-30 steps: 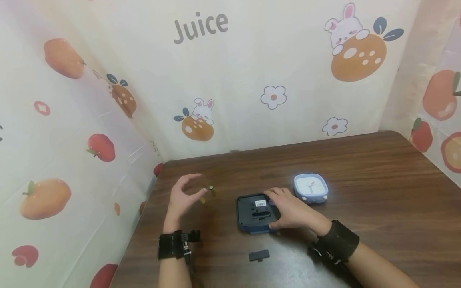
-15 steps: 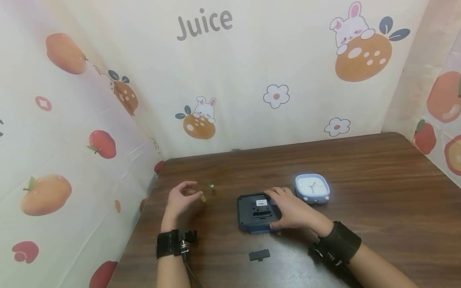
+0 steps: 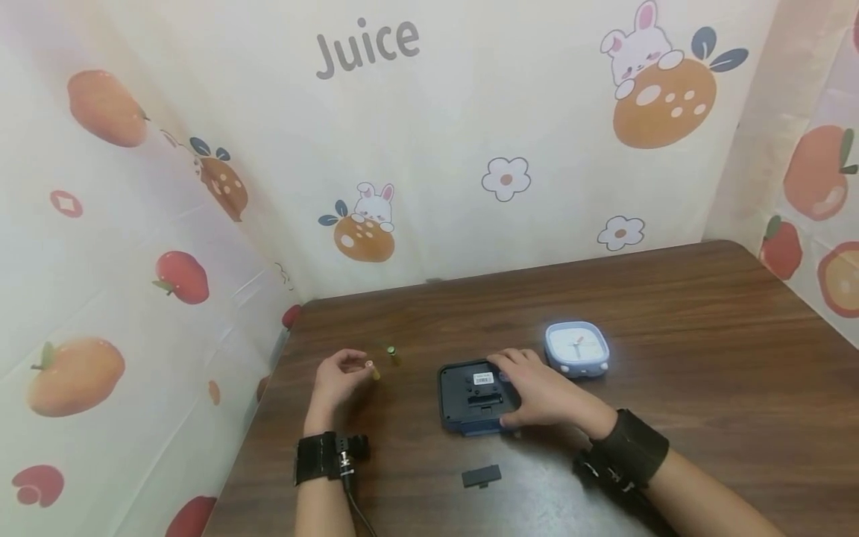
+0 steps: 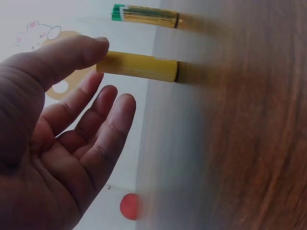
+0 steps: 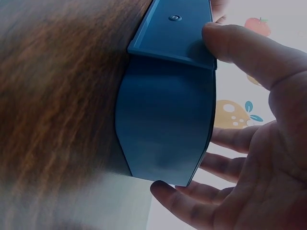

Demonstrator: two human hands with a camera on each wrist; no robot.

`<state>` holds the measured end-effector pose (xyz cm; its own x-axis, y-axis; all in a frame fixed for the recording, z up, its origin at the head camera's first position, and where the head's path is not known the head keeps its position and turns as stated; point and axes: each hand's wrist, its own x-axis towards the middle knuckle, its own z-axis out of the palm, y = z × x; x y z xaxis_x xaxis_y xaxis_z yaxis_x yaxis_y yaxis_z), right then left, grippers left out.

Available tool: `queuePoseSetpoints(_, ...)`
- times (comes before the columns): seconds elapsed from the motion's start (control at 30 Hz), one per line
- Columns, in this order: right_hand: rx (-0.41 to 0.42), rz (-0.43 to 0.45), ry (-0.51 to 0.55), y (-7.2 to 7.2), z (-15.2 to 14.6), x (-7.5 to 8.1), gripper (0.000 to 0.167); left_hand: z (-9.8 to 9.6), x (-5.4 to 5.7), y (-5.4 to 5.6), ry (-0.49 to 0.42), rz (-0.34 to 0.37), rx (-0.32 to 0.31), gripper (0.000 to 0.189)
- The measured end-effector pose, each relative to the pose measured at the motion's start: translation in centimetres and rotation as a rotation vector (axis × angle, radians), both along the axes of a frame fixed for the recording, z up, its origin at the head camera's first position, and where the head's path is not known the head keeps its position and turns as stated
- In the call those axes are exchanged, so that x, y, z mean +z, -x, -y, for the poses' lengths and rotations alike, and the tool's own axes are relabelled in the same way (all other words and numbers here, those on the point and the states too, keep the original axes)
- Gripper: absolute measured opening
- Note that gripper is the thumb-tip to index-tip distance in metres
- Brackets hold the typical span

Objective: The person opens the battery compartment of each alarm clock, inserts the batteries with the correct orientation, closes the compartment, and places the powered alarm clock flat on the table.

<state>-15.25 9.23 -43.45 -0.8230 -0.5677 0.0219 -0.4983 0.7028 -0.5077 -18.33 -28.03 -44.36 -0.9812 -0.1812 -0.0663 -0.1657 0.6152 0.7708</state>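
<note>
At the left of the table, my left hand [image 3: 338,380] pinches the top end of a yellow battery [image 4: 139,66] between thumb and a fingertip. This battery stands upright on the wood. Beside it stands a second battery [image 4: 146,16], gold with a green end. My right hand [image 3: 540,389] grips the right side of a dark blue alarm clock [image 3: 456,399], thumb on the near side and fingers at the far side. The clock lies face down, its black back up, with the battery slot uncovered. In the right wrist view, its blue casing [image 5: 165,115] is between thumb and fingertips.
A small black battery cover [image 3: 481,476] lies in front of the clock. Behind my right hand, a light blue alarm clock [image 3: 577,347] has its white dial up. A printed curtain [image 3: 436,127] hangs along the back and sides of the wooden table [image 3: 705,358].
My left hand's thumb and fingers have come together at the top of the yellow battery. My right hand keeps its grip on the dark clock.
</note>
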Motion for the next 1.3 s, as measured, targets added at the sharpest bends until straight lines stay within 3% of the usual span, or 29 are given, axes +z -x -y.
queuePoseSetpoints(0.33,0.009,0.012,0.001,-0.1,0.2,0.1,0.092,-0.1,-0.2,-0.1,0.014,0.039,0.005,0.025)
queuePoseSetpoints(0.87,0.02,0.007,-0.007,-0.1,0.2,-0.1,0.092,0.0,-0.7,-0.2,0.025,0.037,0.014,0.019)
queuePoseSetpoints(1.03,0.019,0.007,-0.001,-0.1,0.1,0.0,0.092,-0.1,-0.1,-0.2,0.021,0.01,0.018,0.019)
queuePoseSetpoints(1.3,0.014,0.018,0.003,-0.1,-0.1,-0.1,0.092,-0.6,1.8,-0.5,0.047,-0.099,0.045,0.018)
